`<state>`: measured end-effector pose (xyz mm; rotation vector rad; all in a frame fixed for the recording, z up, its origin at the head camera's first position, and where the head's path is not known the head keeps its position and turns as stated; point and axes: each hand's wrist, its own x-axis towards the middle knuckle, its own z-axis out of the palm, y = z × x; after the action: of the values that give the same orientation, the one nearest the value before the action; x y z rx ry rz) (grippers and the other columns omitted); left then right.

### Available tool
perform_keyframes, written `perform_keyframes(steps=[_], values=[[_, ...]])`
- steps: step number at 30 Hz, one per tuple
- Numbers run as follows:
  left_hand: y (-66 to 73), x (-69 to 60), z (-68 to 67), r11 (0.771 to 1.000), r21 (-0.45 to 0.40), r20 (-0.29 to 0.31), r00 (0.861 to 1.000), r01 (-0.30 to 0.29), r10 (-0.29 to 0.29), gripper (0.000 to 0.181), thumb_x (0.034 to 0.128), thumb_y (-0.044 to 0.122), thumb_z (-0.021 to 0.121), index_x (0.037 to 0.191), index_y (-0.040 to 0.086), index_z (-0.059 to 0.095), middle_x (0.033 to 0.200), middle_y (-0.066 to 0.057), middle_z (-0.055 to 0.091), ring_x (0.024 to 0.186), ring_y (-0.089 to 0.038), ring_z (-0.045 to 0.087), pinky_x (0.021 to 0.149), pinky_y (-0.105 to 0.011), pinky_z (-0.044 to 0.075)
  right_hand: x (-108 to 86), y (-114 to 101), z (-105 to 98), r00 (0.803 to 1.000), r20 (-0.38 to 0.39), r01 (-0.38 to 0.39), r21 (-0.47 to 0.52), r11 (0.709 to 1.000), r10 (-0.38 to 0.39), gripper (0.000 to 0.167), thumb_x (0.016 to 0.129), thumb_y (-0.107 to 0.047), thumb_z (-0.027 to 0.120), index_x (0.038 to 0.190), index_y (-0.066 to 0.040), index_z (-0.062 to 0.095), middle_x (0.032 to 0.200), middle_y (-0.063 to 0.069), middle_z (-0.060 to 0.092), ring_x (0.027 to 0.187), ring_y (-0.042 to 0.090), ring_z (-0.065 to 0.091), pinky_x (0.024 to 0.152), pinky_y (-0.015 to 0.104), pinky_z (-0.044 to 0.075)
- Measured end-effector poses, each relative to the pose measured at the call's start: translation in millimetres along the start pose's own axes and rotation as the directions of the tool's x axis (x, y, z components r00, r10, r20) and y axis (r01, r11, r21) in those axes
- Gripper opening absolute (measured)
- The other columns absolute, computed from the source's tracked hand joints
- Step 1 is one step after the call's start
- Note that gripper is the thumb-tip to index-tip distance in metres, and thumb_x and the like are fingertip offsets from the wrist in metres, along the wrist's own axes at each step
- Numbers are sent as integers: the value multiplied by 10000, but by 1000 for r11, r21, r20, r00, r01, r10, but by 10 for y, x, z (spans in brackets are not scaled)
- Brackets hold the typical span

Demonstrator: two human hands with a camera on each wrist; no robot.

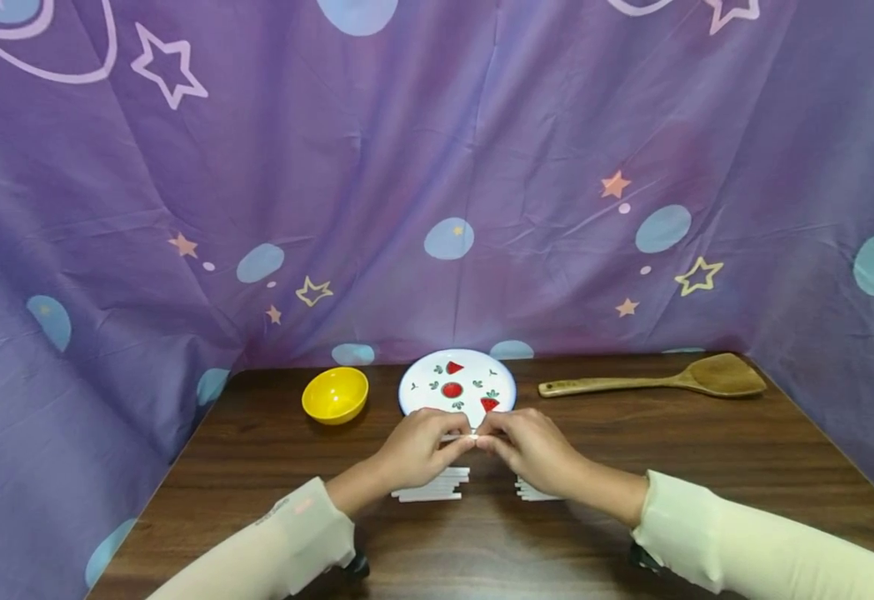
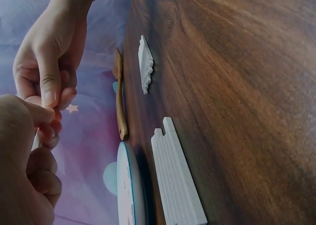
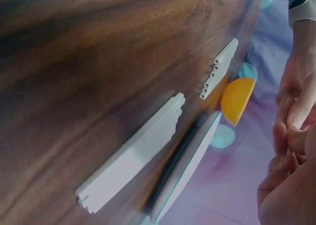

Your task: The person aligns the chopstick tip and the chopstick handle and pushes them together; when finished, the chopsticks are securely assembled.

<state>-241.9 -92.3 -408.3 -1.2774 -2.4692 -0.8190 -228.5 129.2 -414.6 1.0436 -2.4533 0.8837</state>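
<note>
The left hand (image 1: 423,447) and the right hand (image 1: 532,450) meet above the worktop (image 1: 257,475). Both have fingertips clamped on a thin white stick (image 1: 451,437), which is in the air near the front edge of the plate (image 1: 425,402). Below lie two groups of white sticks (image 1: 431,486). A yellow bowl (image 1: 335,397) and a wooden spatula (image 1: 654,383) flank the plate.

I see creased purple star-print fabric backdrop (image 1: 407,175), 9 through 3 o'clock; dark-brown wood-grain tabletop (image 1: 496,550) at 6.
</note>
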Motion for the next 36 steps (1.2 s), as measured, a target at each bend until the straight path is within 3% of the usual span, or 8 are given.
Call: perform_keyframes(steps=[13,17,21,25,27,32,34,36], values=[[15,-22,-62,985,-89,45,989,145,-141,151,1015,201,638,883,160,700,691,124,539,650,-13,454,627,-206,401,76,2,-117,997,73,-2,95,995,-5,58,920,-184,771,911,-127,774,798,-124,724,703,-30,567,644,220,507],[25,-55,-82,972,-132,79,980,194,-185,177,1034,150,584,898,143,696,681,116,489,617,-8,419,605,-205,373,65,-1,-138,996,87,-33,129,991,22,87,920,-203,774,924,-116,775,806,-105,731,705,-23,573,647,224,510],[38,-94,-93,949,-209,107,970,237,-219,186,1049,128,568,907,117,688,705,13,589,639,-11,470,632,-212,416,70,14,-139,993,91,-94,166,982,80,72,911,-196,786,901,-126,778,804,-103,727,717,-11,595,662,231,530],[35,-143,-90,899,-337,130,959,281,-251,152,1045,78,559,960,48,682,766,-118,660,650,-35,518,624,-205,438,94,60,-157,982,100,-182,240,953,163,33,898,-131,790,887,-110,768,809,-80,725,759,24,629,716,251,555],[36,-165,-76,851,-415,160,947,321,-280,125,1038,54,561,995,10,670,784,-140,674,633,-51,534,592,-203,446,110,83,-174,972,103,-232,290,929,210,35,890,-104,790,901,-86,763,828,-43,732,769,52,637,717,260,559],[69,-198,-23,732,-558,234,920,391,-314,138,1020,12,575,1036,-114,630,845,-193,731,701,-182,676,613,-222,515,161,103,-162,931,122,-359,483,799,345,155,871,-19,783,989,43,704,841,86,705,706,135,649,647,308,594],[89,-206,-2,709,-586,234,920,392,-315,147,1005,4,592,1035,-136,627,881,-227,742,795,-285,721,665,-232,531,188,90,-132,916,114,-379,553,742,383,193,869,16,772,1019,80,668,822,104,680,678,153,656,637,326,603],[111,-215,18,683,-613,224,917,396,-330,142,988,-2,612,1027,-138,631,913,-257,741,866,-359,726,697,-255,550,218,71,-94,911,84,-371,596,712,404,243,866,36,767,1062,99,638,801,98,667,669,145,661,642,341,608]])
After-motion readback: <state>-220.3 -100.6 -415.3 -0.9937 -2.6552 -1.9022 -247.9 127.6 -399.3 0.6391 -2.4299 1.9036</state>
